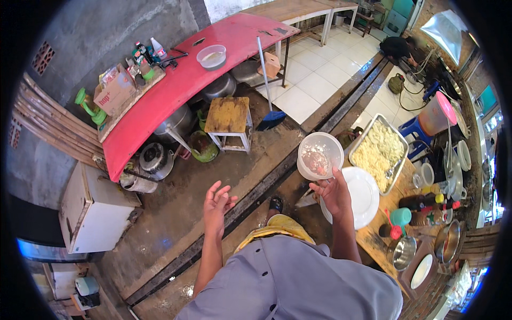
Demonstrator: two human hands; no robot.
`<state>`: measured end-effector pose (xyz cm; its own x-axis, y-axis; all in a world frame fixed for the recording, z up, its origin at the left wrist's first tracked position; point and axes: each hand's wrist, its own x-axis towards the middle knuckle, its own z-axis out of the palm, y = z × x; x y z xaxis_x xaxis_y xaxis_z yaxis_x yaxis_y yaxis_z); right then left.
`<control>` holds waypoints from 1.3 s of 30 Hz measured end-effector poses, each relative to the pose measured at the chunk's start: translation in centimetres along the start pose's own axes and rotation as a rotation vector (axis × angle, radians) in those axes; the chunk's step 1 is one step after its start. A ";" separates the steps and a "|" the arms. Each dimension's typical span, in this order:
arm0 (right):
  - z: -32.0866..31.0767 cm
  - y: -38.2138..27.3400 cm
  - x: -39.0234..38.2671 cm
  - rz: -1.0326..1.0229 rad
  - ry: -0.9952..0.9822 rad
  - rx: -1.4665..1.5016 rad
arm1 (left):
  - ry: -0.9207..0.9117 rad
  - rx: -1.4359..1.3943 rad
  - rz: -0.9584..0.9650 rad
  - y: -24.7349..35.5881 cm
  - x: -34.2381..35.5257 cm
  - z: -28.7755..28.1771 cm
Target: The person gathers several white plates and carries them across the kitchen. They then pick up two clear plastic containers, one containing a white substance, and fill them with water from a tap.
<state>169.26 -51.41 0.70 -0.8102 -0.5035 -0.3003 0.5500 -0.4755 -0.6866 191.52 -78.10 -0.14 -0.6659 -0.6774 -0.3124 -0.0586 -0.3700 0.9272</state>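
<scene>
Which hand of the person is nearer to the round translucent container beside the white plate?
Right. The right hand touches the translucent container at its near side; the left hand is apart from it, to its left.

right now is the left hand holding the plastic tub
No, the left hand is empty with its fingers loosely spread, well apart from the plastic tub, which the right hand holds at its near edge.

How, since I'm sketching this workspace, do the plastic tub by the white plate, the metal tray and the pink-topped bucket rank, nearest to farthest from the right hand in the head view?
1. Plastic tub: touching the right hand, just ahead.
2. Metal tray: ahead and to the right.
3. Pink-topped bucket: farther right, beyond the tray.
</scene>
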 end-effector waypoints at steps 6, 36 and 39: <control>3.6 -0.9 10.0 -0.043 0.055 0.059 | 0.000 0.019 -0.095 4.2 9.8 1.7; 14.8 30.2 -10.5 -0.940 1.564 0.889 | -0.239 0.404 -0.191 13.9 82.8 0.6; 14.2 34.3 -12.2 -1.001 1.625 1.051 | -0.311 0.478 -0.174 12.1 78.0 -0.3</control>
<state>200.89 -71.79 -9.78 0.0755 0.7066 -0.7036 -0.6256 -0.5159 -0.5852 139.05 -135.65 -13.33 -0.7990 -0.3877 -0.4596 -0.4665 -0.0827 0.8807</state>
